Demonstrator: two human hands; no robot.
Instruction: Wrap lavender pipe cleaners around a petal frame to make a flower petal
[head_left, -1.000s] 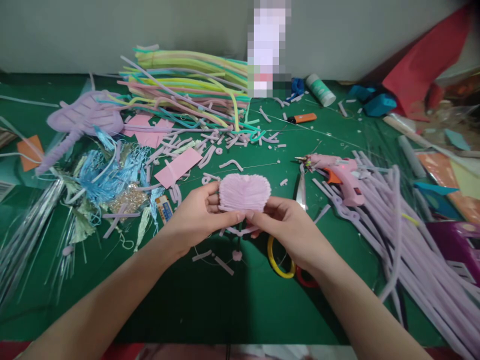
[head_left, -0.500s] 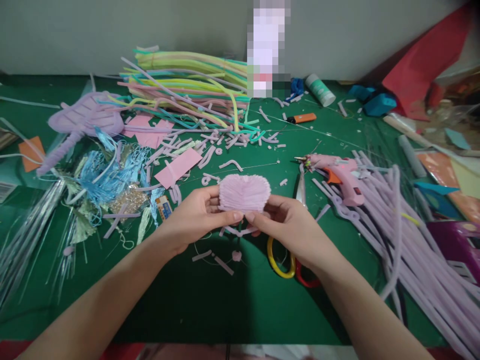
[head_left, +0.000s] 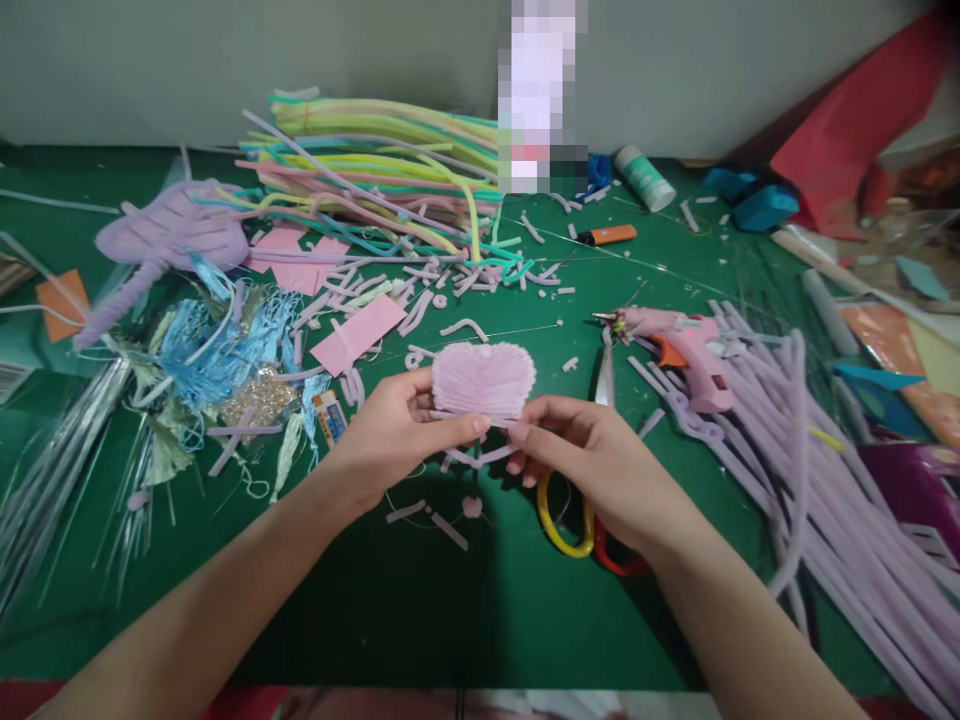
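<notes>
Both hands pinch a pink pipe-cleaner heart at frame centre.
Left hand (head_left: 390,432) and right hand (head_left: 600,465) grip the pipe-cleaner heart (head_left: 484,380) by its lower edge, lifted clear of the green table (head_left: 420,600), scissors (head_left: 577,500) just beneath.

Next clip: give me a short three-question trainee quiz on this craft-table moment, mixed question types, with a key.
1. True or false: both hands grip the pink heart-shaped piece.
2. What lies on the table just right of that piece?
A. pink glue gun
B. purple fan shape
C. orange lighter
3. Fill in: under the right hand lie scissors with one yellow handle and one ____ handle.

Key:
1. True. The left hand pinches its lower left edge and the right hand's fingers meet its lower right edge.
2. A
3. red
</notes>
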